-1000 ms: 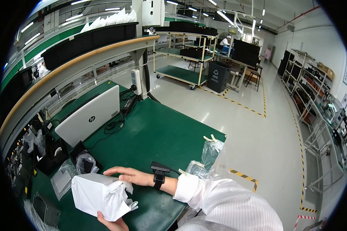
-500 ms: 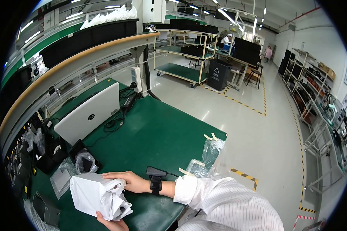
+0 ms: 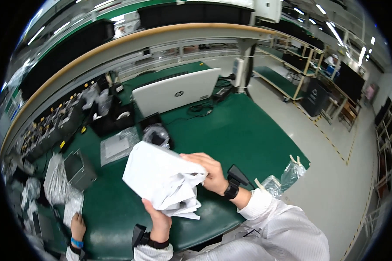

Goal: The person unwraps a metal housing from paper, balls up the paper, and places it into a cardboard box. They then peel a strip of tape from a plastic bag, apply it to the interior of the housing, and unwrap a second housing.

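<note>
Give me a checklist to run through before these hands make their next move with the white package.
1. Right hand on the white package: ok, at its right end, by the wrapping.
2. Left hand supporting: ok, thumb against the near side; the other fingers are hidden.
3. Wrapping lying flat: not ok, loose folds stick out at the near right end.
4. Apart from the other person's hand: ok, that one is off to the left.
5. Apart from the laptop: ok, it stands farther back.
6. Contents: cannot tell, covered.
</note>
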Demonstrator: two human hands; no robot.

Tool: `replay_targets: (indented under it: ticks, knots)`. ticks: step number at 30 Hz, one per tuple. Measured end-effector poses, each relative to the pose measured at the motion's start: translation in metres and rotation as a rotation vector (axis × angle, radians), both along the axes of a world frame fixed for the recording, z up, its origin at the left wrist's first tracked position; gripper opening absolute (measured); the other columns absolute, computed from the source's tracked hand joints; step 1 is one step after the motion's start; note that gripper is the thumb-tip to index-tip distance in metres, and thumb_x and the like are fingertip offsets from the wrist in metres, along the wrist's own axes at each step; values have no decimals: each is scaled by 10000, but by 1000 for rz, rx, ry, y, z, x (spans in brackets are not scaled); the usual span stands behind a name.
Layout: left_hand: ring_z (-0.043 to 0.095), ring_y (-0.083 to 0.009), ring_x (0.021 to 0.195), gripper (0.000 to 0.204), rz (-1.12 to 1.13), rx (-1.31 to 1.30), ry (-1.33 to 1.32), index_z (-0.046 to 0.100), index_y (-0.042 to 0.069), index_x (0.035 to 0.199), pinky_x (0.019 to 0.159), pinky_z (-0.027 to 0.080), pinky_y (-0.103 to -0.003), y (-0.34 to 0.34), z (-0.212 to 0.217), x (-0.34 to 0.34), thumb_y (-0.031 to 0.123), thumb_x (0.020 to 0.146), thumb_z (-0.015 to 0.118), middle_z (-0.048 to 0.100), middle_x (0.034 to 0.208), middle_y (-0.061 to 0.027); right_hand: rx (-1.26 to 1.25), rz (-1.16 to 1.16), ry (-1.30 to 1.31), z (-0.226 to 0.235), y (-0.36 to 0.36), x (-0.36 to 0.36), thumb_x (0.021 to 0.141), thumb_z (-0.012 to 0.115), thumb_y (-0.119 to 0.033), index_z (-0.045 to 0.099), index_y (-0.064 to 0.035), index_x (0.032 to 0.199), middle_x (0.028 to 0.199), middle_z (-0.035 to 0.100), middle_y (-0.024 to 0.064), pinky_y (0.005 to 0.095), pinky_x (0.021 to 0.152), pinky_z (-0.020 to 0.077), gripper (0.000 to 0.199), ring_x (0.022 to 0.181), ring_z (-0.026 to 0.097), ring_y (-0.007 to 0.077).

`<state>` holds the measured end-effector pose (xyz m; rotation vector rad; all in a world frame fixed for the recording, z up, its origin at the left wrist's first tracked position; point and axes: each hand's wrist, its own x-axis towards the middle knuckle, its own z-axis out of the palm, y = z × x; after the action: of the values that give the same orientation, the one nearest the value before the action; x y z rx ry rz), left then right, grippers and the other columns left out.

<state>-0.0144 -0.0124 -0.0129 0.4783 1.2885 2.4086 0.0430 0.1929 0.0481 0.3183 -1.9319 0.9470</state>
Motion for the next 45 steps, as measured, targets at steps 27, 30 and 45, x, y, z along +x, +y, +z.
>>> replay_targets:
  ticks: [27, 30, 45]
  knots:
    - [416, -352, 1290, 654, 539, -680, 810, 404, -37, 1326, 1053, 351, -419, -60, 79, -3, 149, 792, 733, 366, 1409, -249, 190, -223, -362, 52, -70, -37, 853, 607, -236, 627, -6, 782, 777, 658, 168, 435, 601, 512, 241, 675, 626, 360]
    - [506, -356, 1191, 495, 535, -660, 768, 506, -52, 1228, 976, 419, -405, -70, 80, -2, 147, 821, 705, 426, 1356, -244, 33, -126, -472, 53, -55, -39, 905, 597, -310, 614, 16, 749, 705, 633, 157, 394, 574, 491, 361, 606, 599, 323]
    - [650, -345, 818, 212, 937, -454, 779, 599, -45, 1066, 724, 488, -365, -62, 32, 21, 116, 928, 594, 652, 930, -184, -501, 506, -672, 35, -32, -28, 1008, 487, -386, 587, 25, 1141, 1042, 618, 63, 272, 856, 449, 443, 968, 545, 101]
